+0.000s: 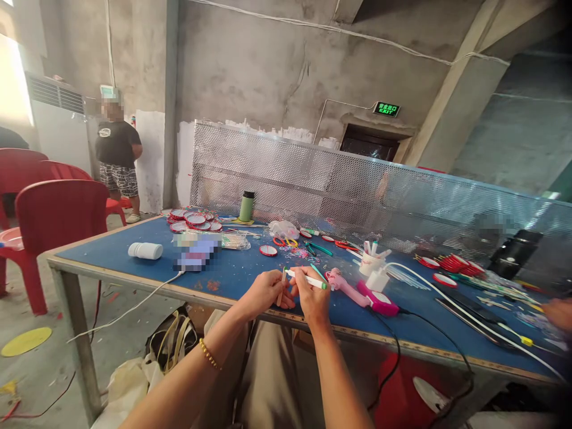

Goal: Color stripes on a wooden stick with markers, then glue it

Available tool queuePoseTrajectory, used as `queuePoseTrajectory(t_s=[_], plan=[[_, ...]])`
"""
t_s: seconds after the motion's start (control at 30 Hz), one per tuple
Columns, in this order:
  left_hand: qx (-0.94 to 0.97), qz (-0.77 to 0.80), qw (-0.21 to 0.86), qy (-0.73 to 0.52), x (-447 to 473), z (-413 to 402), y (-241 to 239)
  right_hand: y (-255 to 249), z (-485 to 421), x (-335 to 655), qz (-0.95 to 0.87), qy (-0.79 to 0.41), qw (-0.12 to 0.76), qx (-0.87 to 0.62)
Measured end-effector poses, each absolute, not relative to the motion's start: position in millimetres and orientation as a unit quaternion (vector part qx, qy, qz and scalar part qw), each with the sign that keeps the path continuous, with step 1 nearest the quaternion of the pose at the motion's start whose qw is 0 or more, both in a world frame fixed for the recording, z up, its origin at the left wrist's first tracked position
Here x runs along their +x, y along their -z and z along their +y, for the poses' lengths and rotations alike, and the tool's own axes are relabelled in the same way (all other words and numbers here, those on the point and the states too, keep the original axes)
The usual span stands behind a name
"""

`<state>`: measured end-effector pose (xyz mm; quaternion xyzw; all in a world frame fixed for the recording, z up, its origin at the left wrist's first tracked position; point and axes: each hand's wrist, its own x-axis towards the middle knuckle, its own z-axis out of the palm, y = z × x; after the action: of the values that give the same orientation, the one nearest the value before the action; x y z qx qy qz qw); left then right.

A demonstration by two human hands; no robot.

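Observation:
My right hand (311,298) is closed round a white marker pen (308,278) with a green end, tilted slightly. Its green tip touches or nearly touches the top of a thin wooden craft stick (282,287), pinched upright in my left hand (264,292). Both hands are together over the table's front edge. Just right of them lies a pink glue gun (348,287) with a magenta body and a black cord. Beyond my fingers are small colourful scraps (300,254), scissors (286,242) with orange and yellow handles, and a round red-rimmed disc (268,251).
The blue table (111,250) carries red-rimmed discs (195,220), a white bottle (145,251), a green bottle (247,207), a cup of markers (372,260) and a white cable (134,310). Behind stands a perforated metal screen (277,173). A person (117,149) stands left; another hand (558,313) shows at right.

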<state>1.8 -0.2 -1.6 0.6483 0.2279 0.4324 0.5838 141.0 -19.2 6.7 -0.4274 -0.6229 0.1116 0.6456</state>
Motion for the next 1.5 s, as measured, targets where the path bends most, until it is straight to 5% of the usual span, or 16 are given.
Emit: queuePoseTrajectory(t_s=[1.5], plan=[[0.65,0.223,0.581,-0.435,2.7,1.6,3.8,-8.1,-19.4,140.8,-0.629,-0.107,0.641,-0.427]])
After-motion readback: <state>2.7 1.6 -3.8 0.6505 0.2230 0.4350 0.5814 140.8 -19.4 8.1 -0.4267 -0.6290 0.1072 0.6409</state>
